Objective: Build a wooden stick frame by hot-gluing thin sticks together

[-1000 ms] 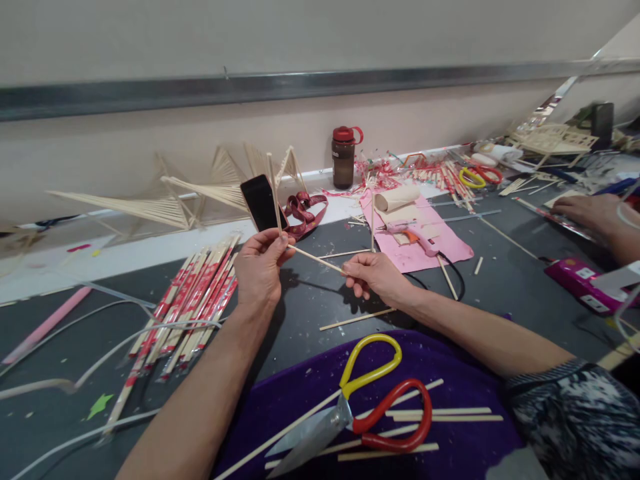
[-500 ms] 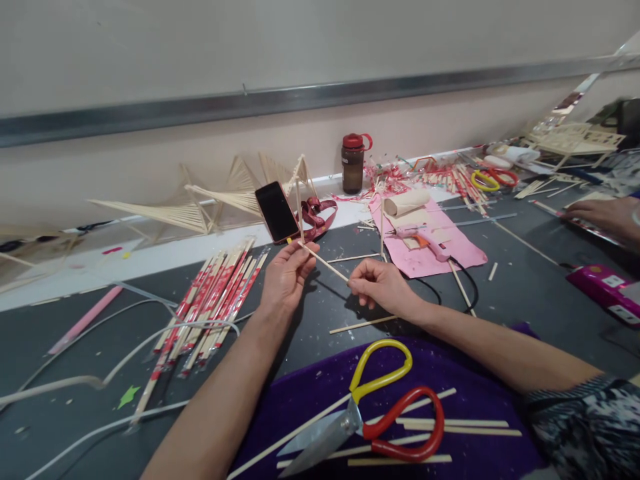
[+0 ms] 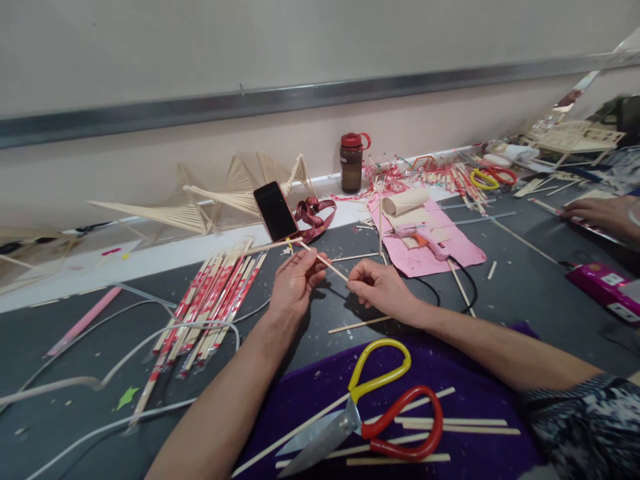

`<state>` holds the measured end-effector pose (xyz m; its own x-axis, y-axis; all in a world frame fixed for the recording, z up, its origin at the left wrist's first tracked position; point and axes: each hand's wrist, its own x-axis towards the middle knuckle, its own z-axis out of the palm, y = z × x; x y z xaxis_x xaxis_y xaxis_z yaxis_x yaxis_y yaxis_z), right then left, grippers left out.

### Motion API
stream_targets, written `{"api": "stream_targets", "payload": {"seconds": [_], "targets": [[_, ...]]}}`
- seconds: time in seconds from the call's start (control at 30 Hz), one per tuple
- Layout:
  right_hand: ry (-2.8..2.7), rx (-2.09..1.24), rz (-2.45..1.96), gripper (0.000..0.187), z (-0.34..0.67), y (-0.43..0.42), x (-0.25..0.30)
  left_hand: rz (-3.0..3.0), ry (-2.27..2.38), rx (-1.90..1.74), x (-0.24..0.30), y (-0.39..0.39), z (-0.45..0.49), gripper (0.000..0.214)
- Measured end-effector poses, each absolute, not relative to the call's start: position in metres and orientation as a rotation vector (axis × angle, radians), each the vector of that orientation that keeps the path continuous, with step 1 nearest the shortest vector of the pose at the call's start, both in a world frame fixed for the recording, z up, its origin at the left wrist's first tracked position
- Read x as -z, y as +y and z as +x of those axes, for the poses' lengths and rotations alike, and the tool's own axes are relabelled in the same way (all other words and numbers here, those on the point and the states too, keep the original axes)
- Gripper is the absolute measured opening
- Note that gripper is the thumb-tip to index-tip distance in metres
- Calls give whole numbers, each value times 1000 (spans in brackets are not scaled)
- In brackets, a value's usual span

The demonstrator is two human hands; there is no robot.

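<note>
My left hand (image 3: 296, 283) pinches a thin wooden stick (image 3: 332, 267) near its far end. At the near end of the same stick, my right hand (image 3: 381, 288) has its thumb and fingers closed on it. A second stick (image 3: 270, 247) points left from the far end, above the wrapped chopsticks; whether the two are joined I cannot tell. Just behind my hands, another stick (image 3: 356, 257) lies beside an upright stick (image 3: 381, 227). A loose stick (image 3: 357, 325) rests below my right hand. Scissors (image 3: 353, 420) with yellow and red handles lie closer to me.
Wrapped chopsticks (image 3: 210, 307) lie left, near white cables (image 3: 165, 327). A phone (image 3: 276, 212), stick models (image 3: 165, 217) and a bottle (image 3: 351, 167) stand behind. A pink glue gun (image 3: 425, 241) rests on pink cloth (image 3: 463, 250). Another person's hand (image 3: 603, 217) is at right.
The second stick has swung from upright to nearly level, pointing left. My left hand has turned slightly and moved a little right. My right hand stays almost in place.
</note>
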<state>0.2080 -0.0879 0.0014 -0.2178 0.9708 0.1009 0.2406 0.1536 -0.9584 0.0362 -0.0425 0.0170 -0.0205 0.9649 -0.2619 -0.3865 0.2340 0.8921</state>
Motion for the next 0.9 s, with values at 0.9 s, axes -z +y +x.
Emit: {"api": "stream_targets", "payload": {"seconds": [0.9], "targets": [[-1566,-1297,-1033,18,219,-83,-12,729,1048,-1238,-26,-36,27,4]]}}
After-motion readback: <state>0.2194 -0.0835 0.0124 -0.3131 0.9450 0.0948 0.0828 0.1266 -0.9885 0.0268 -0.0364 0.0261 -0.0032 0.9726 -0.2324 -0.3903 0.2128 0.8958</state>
